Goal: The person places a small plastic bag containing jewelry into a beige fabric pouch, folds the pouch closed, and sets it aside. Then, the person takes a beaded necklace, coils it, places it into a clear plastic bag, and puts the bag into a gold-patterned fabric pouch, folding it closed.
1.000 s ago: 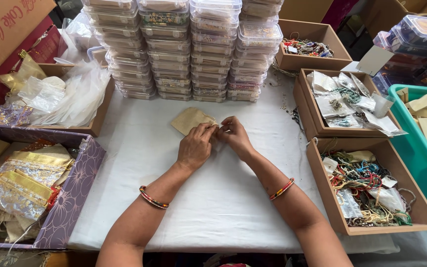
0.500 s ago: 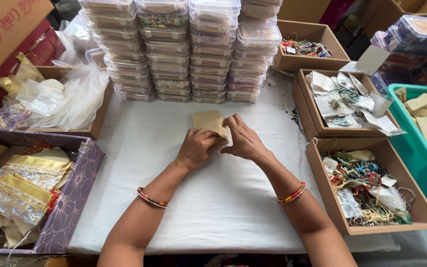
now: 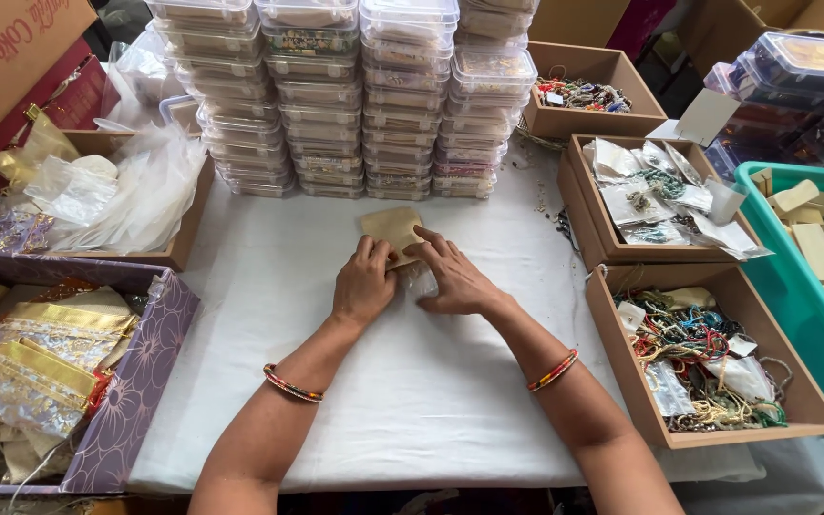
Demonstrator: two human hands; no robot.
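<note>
— What do the two hands have between them?

— A small tan paper envelope (image 3: 390,229), lying flat on the white worktop (image 3: 412,381). The left hand (image 3: 364,284) has its grip pressed down on the envelope's near edge, fingers together and curled over it. The right hand (image 3: 452,277) lies just beside the left one, fingers spread flat, its grip resting on the envelope's right corner and on a bit of clear plastic (image 3: 423,282) underneath; it presses rather than pinches.

— So neither grip is lifted?

— No, both lie on the envelope, which sits half covered by them and pokes out on the far side of the fingers.

— What stands beyond the grip?

— Just past the envelope, stacks of clear lidded containers (image 3: 355,95) stand in a row. To the right of the right hand sit open cardboard trays: one with tangled coloured bead cords (image 3: 708,353) nearest, one with small packets (image 3: 650,191) farther off. Left of the left hand, well apart, a purple patterned box (image 3: 135,381) holds gold pouches, and a carton with clear plastic bags (image 3: 126,191) lies beyond it.

— Anything on the wrists?

— A thin beaded bangle on each (image 3: 291,383).
</note>
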